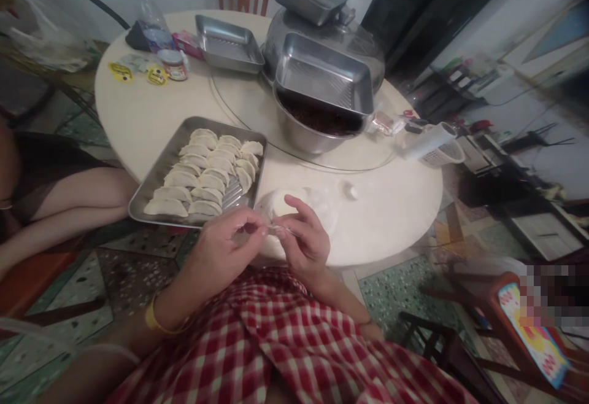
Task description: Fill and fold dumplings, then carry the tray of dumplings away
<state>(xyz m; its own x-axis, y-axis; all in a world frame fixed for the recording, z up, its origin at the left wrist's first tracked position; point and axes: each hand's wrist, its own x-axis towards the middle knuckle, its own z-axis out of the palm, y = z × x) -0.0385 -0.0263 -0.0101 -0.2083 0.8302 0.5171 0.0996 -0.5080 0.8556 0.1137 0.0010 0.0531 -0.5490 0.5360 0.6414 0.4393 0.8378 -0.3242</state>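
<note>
Both of my hands meet in front of my lap at the table's near edge. My left hand (230, 241) pinches one side of a thin, pale dumpling wrapper (278, 230), seen nearly edge-on. The other side is between the thumb and fingers of my right hand (306, 238), whose index finger is raised. Just behind my fingers, a stack of round wrappers (286, 202) lies partly hidden on clear plastic. To the left, a metal tray (257, 192) holds rows of folded dumplings (181, 178). A small white lump (350, 190) sits on the tabletop to the right.
A metal bowl of dark filling (317, 140) has an empty metal tray (324, 75) resting across it. Behind are a large lidded pan (368, 42) and another tray (230, 48). A bottle (154, 26) and jar (173, 65) stand back left. Someone's bare legs (87, 198) are at left.
</note>
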